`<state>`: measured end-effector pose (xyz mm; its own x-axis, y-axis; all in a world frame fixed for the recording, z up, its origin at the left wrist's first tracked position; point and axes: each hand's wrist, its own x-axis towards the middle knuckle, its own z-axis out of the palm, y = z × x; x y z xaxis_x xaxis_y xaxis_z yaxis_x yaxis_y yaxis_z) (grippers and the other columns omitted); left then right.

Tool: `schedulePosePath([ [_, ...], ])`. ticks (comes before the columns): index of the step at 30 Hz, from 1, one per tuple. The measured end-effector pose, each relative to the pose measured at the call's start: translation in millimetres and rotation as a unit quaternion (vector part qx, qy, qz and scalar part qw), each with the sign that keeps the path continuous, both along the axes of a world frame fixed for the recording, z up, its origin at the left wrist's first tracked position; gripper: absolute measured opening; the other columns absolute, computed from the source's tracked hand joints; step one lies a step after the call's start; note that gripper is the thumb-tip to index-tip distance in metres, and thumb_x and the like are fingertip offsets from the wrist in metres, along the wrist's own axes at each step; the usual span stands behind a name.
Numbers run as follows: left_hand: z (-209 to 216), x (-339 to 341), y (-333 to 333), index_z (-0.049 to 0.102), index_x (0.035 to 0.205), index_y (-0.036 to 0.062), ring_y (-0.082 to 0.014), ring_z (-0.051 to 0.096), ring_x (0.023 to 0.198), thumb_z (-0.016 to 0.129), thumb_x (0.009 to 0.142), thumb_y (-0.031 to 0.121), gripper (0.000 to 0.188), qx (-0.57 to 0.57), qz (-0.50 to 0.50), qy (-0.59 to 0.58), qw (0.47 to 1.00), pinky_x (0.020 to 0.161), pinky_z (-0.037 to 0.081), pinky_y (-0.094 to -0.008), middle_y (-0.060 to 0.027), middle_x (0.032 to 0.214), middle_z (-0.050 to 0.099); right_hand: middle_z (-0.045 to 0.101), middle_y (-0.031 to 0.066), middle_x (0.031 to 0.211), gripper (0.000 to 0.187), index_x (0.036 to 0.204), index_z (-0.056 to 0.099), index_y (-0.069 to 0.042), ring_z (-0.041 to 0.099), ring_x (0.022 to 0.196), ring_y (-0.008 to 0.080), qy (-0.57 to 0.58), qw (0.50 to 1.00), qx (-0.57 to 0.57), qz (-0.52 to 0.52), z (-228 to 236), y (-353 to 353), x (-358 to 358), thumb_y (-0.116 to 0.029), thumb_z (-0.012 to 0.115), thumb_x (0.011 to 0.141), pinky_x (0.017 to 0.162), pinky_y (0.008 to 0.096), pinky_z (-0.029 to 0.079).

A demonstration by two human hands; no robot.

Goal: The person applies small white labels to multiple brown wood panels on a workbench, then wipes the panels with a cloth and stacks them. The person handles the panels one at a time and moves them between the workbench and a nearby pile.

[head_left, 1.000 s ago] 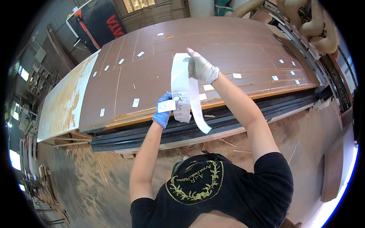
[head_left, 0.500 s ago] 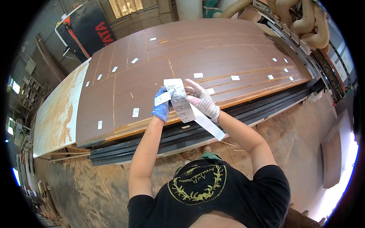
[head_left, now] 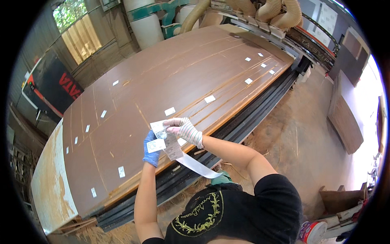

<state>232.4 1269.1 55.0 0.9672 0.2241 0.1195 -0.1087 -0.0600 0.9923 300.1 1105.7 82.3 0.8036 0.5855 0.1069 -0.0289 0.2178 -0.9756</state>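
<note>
In a blue glove, my left hand [head_left: 151,153] is closed on a strip of printed labels [head_left: 174,147]. One separate white label [head_left: 156,145] lies across its fingers. My right hand [head_left: 185,131], in a striped glove with pale pink fingertips, pinches the strip near its upper end. A blank white tail of backing paper [head_left: 199,167] hangs from the strip, curling off to the right. Both hands are above the near edge of a large brown panel [head_left: 134,122], cut by thin lines. Several white labels [head_left: 170,111] are stuck on it.
Black rails [head_left: 227,137] run along the table's near side. A machine with ribbed hoses [head_left: 268,10] stands at the far end. Leaning boards [head_left: 345,114] and a bucket [head_left: 313,232] are on the right. A dark cabinet [head_left: 50,87] stands at the back left. Sawdust covers the floor.
My view has swung to the right. My right hand has gone from open fingers beside the strip to a pinch on its upper end. The left hand keeps its hold.
</note>
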Motion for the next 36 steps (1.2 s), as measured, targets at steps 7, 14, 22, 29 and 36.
schedulePosePath([
  [7, 21.3, 109.9, -46.0, 0.058, 0.114, 0.0047, -0.0097, 0.059, 0.088, 0.06, 0.082, 0.0, 0.032, -0.03, -0.082, -0.062, 0.994, 0.074, 0.05, -0.0233, -0.0011, 0.102, 0.062, 0.066, 0.0039, 0.09, 0.017, 0.098, 0.066, -0.001, 0.058, 0.086, 0.0091, -0.046, 0.993, 0.081, -0.065, 13.7, -44.4, 102.6, -0.003, 0.06, 0.081, 0.079, 0.0258, 0.049],
  [14, 45.8, 255.6, -104.9, 0.057, 0.115, 0.0034, -0.0108, 0.059, 0.091, 0.06, 0.08, -0.003, 0.035, -0.064, -0.094, -0.065, 0.991, 0.076, 0.05, -0.0229, -0.0026, 0.104, 0.062, 0.064, 0.0028, 0.096, 0.034, 0.112, 0.06, -0.003, 0.059, 0.087, 0.0095, -0.044, 0.995, 0.083, 0.032, 35.8, -105.9, 244.8, -0.001, 0.064, 0.079, 0.078, 0.0255, 0.05],
  [22, 47.7, 322.8, -171.9, 0.058, 0.115, 0.0048, -0.0069, 0.056, 0.084, 0.061, 0.079, -0.003, 0.037, -0.08, -0.112, -0.034, 0.99, 0.07, 0.048, -0.0209, 0.0003, 0.1, 0.062, 0.066, 0.0047, 0.096, 0.024, 0.103, 0.065, -0.001, 0.06, 0.088, 0.0104, -0.021, 0.996, 0.065, -0.05, 20.4, -164.1, 312.9, 0.0, 0.065, 0.08, 0.08, 0.0248, 0.05],
  [29, 25.3, 332.0, -190.7, 0.058, 0.112, 0.0054, -0.0066, 0.054, 0.081, 0.065, 0.079, 0.001, 0.034, -0.057, -0.163, -0.001, 0.985, 0.069, 0.049, -0.0222, 0.0018, 0.095, 0.061, 0.066, 0.0027, 0.086, 0.013, 0.093, 0.066, -0.002, 0.059, 0.079, 0.0075, -0.064, 0.989, 0.018, -0.135, 10.7, -193.0, 307.3, -0.007, 0.064, 0.081, 0.073, 0.0241, 0.05],
  [36, 0.7, 346.1, -212.3, 0.054, 0.119, 0.0057, -0.0107, 0.057, 0.087, 0.063, 0.079, 0.0, 0.041, -0.05, -0.194, 0.025, 0.979, 0.075, 0.05, -0.0267, -0.0018, 0.099, 0.062, 0.061, -0.0004, 0.072, 0.014, 0.089, 0.065, -0.003, 0.056, 0.068, 0.0066, -0.106, 0.974, -0.149, -0.134, 16.0, -229.7, 325.6, -0.015, 0.065, 0.081, 0.062, 0.0234, 0.048],
])
